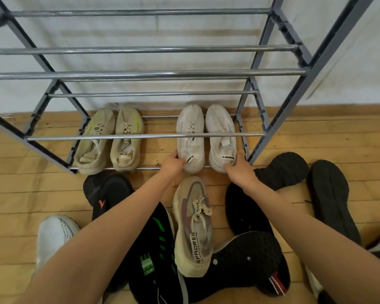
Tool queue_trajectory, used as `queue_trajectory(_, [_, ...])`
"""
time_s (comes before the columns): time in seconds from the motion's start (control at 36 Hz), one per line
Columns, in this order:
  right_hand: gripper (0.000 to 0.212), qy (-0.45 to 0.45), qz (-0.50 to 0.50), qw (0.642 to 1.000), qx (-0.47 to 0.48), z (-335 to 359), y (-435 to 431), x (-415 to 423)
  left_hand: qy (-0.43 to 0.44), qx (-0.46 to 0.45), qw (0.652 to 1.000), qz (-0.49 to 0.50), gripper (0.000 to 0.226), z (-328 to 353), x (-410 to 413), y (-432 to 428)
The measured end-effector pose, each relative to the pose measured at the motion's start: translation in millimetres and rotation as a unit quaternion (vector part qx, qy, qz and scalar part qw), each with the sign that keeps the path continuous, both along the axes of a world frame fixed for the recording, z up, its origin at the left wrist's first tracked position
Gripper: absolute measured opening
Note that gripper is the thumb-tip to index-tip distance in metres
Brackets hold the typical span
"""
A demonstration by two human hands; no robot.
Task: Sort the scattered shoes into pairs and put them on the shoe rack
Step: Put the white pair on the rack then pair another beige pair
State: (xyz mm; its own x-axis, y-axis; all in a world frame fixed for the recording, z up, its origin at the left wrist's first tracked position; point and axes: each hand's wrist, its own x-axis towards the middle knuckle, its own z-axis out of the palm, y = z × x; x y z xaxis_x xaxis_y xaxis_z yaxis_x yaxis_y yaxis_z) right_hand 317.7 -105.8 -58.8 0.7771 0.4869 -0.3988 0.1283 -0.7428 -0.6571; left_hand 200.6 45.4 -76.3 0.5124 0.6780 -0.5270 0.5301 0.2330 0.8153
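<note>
Both hands work at the lowest tier of the shoe rack [140, 73]. The left hand [173, 166] curls round the heel of the left white shoe [190, 137], and the right hand [239, 172] grips the heel of the right white shoe [221, 137]. The two shoes stand side by side with toes to the far wall, on the bottom rails at the right of the tier. A beige pair [110, 142] sits on the same tier to the left, across a gap. The white shoes look like light knit trainers: soft uppers likely to cave under a squeeze, over thicker, stiffer foam soles. The heel, with its padded collar and printed pull tab, appears the firmest hold, and the one that best steers the shoe onto the thin rails, where a badly set sole could tip through. On the wooden floor [20, 194] nearer the person lie the unsorted shoes. Among them are a cream sneaker [194, 227], several black shoes, one black shoe sole-up [246, 255], and a lone white shoe [55, 233] at the near left.
</note>
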Motion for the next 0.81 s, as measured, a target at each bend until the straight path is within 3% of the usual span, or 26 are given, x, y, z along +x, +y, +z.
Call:
queue_trajectory(0.11, [0.06, 0.007, 0.035, 0.999, 0.015, 7.6, -14.6, -19.1, 0.003, 0.03, 0.999, -0.016, 0.039, 8.9, -17.6, -15.0])
queue_trajectory(0.28, [0.058, -0.004, 0.135, 0.988, -0.078, 19.2, -43.0, -67.8, 0.08, 0.092, 0.983, -0.135, 0.051, 22.4, -70.1, -56.2])
queue_trajectory(0.33, [0.056, 0.036, 0.165, 0.978, -0.12, 25.1, -48.9, -84.2, 0.12, 0.113, 0.969, -0.184, 0.05, 25.7, -91.9, -71.9])
queue_trajectory(0.42, [0.046, 0.11, 0.191, 0.965, -0.142, 29.7, -55.3, -105.2, 0.161, 0.223, 0.922, -0.272, 0.041, 28.4, -121.9, -96.5])
queue_trajectory(0.5, [0.039, 0.235, 0.109, 0.962, -0.083, 25.3, -60.6, -119.7, 0.149, 0.287, 0.896, -0.302, 0.044, 29.9, -143.6, -118.3])
queue_trajectory(0.56, [0.034, 0.342, 0.031, 0.939, -0.023, 21.7, -64.4, -126.3, 0.147, 0.279, 0.9, -0.3, 0.052, 32.7, -152.3, -129.4])
queue_trajectory(0.58, [0.03, 0.35, 0.028, 0.936, -0.009, 19.0, -66.2, -128.3, 0.143, 0.269, 0.906, -0.293, 0.053, 34.4, -154.8, -133.3])
queue_trajectory(0.81, [0.012, 0.24, 0.063, 0.968, 0.039, 16.3, -79.3, -148.6, 0.075, 0.141, 0.975, -0.153, 0.049, 47.6, -171.0, -142.4])
